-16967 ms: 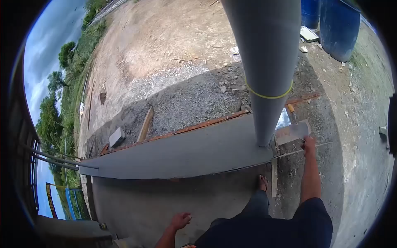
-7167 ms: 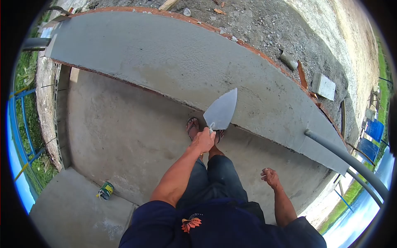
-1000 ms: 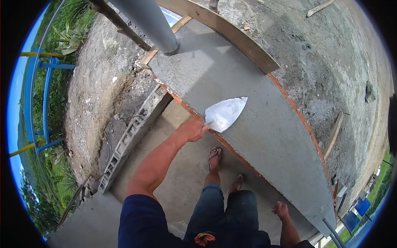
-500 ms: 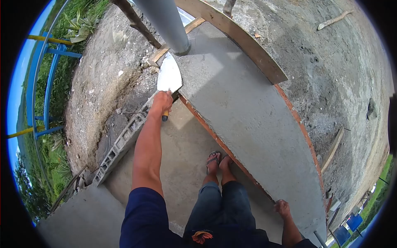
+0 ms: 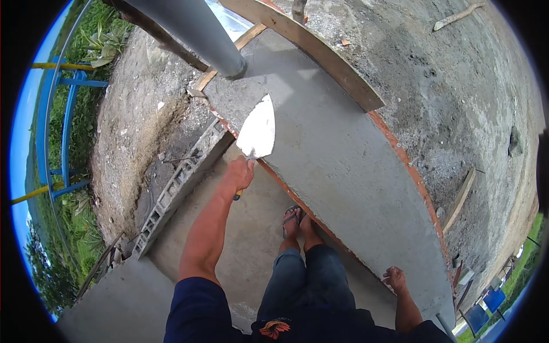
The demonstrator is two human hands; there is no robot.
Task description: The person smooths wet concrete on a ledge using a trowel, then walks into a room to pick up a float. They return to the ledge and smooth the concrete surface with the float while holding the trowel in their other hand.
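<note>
My left hand (image 5: 240,172) is wrapped round the handle of a pointed trowel (image 5: 257,131). The bright blade lies over the inner edge of a smooth grey concrete slab (image 5: 354,166), its tip toward the grey post. Part of the handle, dark with a yellow band, pokes out below my fist. At the lower right, my right hand (image 5: 394,279) is at the slab's inner edge with its fingers curled in; I cannot tell whether they hold anything. Reddish-brown edging (image 5: 297,198) runs along the slab's inner side.
A grey round post (image 5: 197,43) rises from the slab's far end. A curved board (image 5: 320,54) borders the outer side. To the left stands a row of hollow concrete blocks (image 5: 177,186). My sandalled feet (image 5: 291,223) are on the concrete floor below the slab.
The trowel has moved right and toward me, from the slab's far left corner onto its inner edge. My right hand has shifted slightly up and right in view.
</note>
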